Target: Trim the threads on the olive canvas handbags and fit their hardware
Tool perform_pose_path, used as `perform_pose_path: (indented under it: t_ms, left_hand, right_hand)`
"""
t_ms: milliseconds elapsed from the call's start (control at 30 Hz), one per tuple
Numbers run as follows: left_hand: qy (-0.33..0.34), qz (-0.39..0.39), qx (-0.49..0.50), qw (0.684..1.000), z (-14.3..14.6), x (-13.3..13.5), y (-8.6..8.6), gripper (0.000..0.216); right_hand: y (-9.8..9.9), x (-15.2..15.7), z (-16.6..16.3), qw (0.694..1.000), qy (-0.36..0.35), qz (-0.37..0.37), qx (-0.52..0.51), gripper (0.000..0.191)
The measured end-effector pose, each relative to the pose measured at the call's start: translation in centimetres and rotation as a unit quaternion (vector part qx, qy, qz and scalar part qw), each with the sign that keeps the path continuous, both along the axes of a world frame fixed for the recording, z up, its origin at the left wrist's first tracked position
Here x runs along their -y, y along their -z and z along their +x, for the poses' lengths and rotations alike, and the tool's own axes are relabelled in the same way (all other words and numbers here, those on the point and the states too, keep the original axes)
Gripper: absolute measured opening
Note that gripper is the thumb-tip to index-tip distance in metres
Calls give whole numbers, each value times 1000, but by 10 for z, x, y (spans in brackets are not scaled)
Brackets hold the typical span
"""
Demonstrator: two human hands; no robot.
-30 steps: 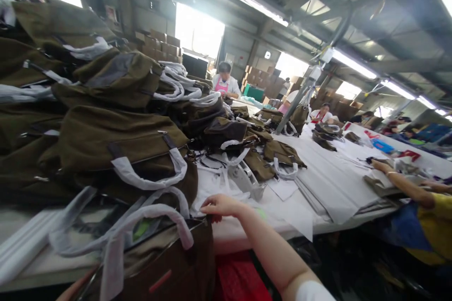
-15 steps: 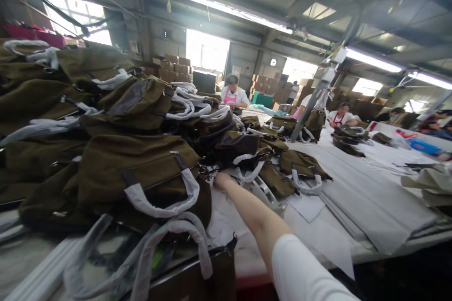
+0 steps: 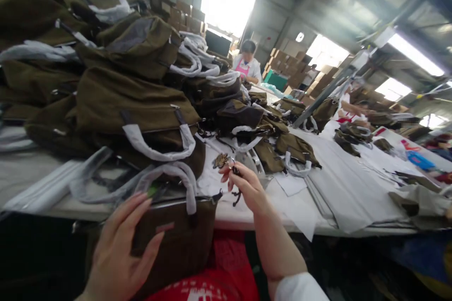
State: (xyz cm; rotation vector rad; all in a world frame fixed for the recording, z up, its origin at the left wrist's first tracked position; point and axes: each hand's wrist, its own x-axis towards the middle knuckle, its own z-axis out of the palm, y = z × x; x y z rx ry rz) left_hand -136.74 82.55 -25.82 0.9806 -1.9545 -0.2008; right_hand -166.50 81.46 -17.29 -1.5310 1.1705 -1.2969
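My right hand [image 3: 249, 187] pinches what looks like a key-ring charm [image 3: 221, 161], with a bronze-coloured ornament, a metal ring and a dark strap hanging below the fingers. My left hand [image 3: 122, 247] is open, fingers spread, over the near side of a brown handbag [image 3: 189, 233]. That bag hangs at the table's front edge, and its handles [image 3: 190, 181] are wrapped in whitish film. Just beyond lies another brown bag [image 3: 137, 103] on its side, with wrapped handles toward me.
More brown bags [image 3: 130, 42] are heaped at the left and back. White sheets [image 3: 339, 188] cover the table [image 3: 233, 216] to the right. A slanted metal post [image 3: 325, 89] rises from it. Across the table a person in a pink apron [image 3: 243, 68] works; others sit at the right.
My right hand has drawn back from among the bags, now with the charm in its fingers. My left hand has come into view at the near bag. The camera view has tilted.
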Motion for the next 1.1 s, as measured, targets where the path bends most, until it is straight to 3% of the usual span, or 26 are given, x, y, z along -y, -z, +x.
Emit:
perform_pose_path:
  t_ms: [67,133,233,333,567,733,900,967,1100]
  left_hand:
    - [61,41,1,997,-24,-1,-15,64]
    - [136,132,-2,982,-42,0,-24,53]
    - [229,320,-36,919,-58,-3,-25,43]
    - [229,437,-75,867,-62,-9,-20,44]
    - [247,494,-107,827,-54,-8,-15,38]
    - [234,457,-62,856,-51,-5,-17,28]
    - [222,439,-23,870,-51,-2,-19,35]
    - [218,478,-51,849,-50,-3,-17,34]
    - [219,614,-151,743,-48,-6,-13,39]
  right_hand:
    - [13,-30,13,986,-103,85,96,28]
    - [32,-46,24,964,-163,141,158,32]
    - [63,-57,35,944,-153,185,227,26]
    - [83,-61,40,928,-123,222,274,28]
    - [89,-64,49,916,-167,249,267,27]
    - [96,-64,57,896,-165,300,282,30]
    - [102,-67,56,898,-202,294,257,44]
    - [102,-67,54,913,-186,278,234,47]
    - [98,-65,49,964,-136,195,122,43]
